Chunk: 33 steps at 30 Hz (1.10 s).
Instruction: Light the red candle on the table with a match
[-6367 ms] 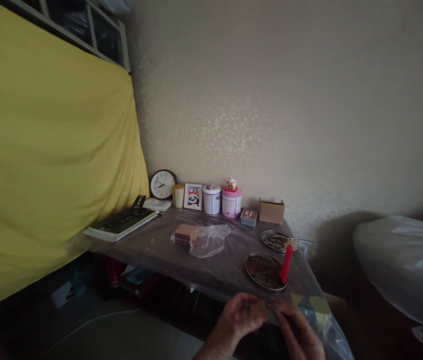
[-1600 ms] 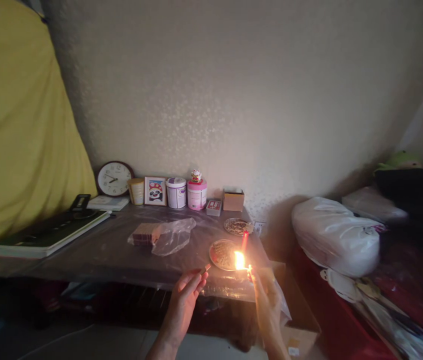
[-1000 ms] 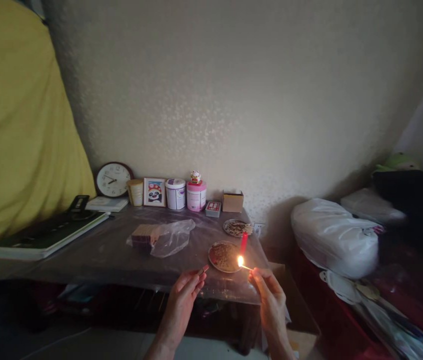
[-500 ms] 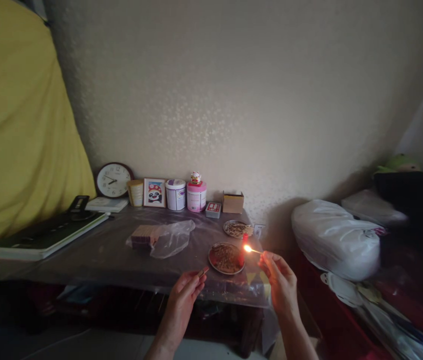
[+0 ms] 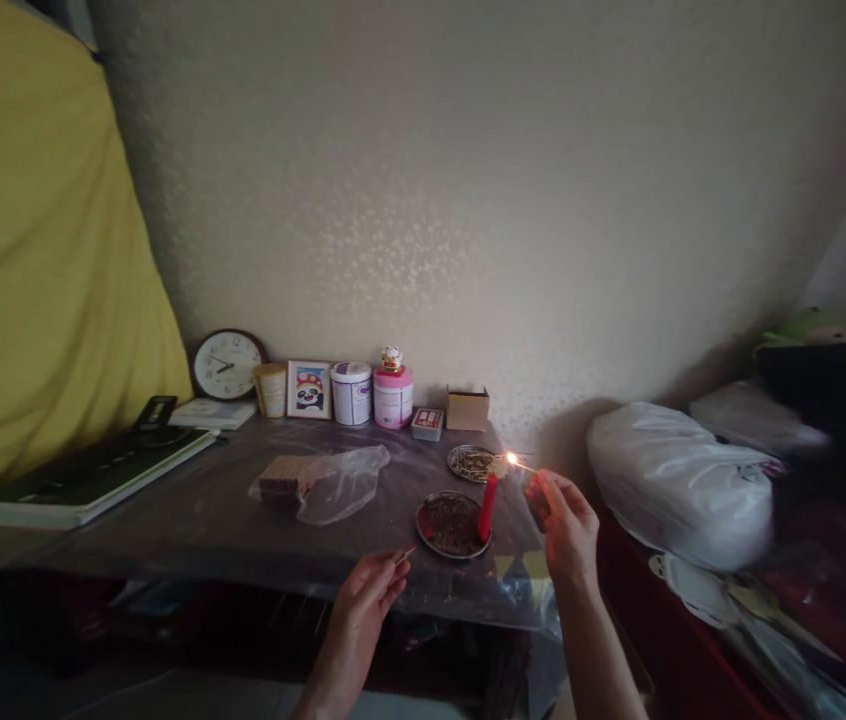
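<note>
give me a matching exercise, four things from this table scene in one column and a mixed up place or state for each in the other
Things:
1. lit match
2. red candle
3. clock
4. matchbox

Places or states:
A. leaning against the wall at the table's far left
B. pinched in the left hand
C. standing in a round metal dish
D. burning, held in the right hand just above the candle's top

Pairs: 1-D, 2-C, 3-A, 4-B

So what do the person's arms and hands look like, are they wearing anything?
Both are bare. The left hand and right hand wear no gloves, and no ring or watch shows. No sleeve reaches the forearms as far as the picture goes. In the dim light, finer marks cannot be made out.
</note>
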{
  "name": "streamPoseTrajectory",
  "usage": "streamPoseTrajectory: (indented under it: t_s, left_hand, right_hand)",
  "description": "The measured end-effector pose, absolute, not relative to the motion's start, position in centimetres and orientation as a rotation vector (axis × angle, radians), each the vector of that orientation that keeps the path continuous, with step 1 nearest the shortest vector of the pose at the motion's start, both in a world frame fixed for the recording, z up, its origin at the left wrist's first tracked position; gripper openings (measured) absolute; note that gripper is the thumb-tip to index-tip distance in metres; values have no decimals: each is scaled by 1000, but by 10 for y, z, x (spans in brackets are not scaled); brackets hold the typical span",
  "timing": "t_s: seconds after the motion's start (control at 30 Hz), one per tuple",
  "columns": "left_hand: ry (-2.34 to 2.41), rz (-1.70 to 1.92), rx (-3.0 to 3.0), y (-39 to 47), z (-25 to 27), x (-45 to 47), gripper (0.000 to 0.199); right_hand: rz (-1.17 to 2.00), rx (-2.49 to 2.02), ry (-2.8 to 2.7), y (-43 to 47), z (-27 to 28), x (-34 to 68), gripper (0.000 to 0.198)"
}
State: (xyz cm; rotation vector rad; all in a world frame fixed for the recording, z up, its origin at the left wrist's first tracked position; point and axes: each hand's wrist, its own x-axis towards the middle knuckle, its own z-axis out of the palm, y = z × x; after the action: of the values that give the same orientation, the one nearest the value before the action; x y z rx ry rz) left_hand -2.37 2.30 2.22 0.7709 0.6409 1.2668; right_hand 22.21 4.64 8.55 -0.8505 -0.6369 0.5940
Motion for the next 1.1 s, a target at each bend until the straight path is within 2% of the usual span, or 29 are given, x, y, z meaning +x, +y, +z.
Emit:
streamPoseTrajectory:
  t_s: [0.8,1.1]
  left_hand:
    - [681,1211,699,17,30,-23,31]
    - [682,1206,701,18,29,-24,32]
  right_hand:
    - [585,-985,-681,56,68,214,23]
    - [566,-1017,-695,59,67,213,30]
